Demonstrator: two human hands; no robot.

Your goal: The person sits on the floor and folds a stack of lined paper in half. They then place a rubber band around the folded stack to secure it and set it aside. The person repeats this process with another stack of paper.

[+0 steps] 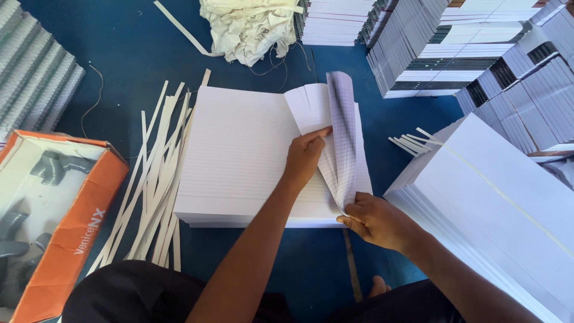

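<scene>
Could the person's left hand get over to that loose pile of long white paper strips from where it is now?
Probably yes: the left hand lies flat on the white ruled paper stack, and the long white paper strips lie just beside it, nothing between.

Stack of white ruled sheets [239,155] lies flat on blue floor, its right-edge sheets [342,137] lifted, perhaps 12.
</scene>
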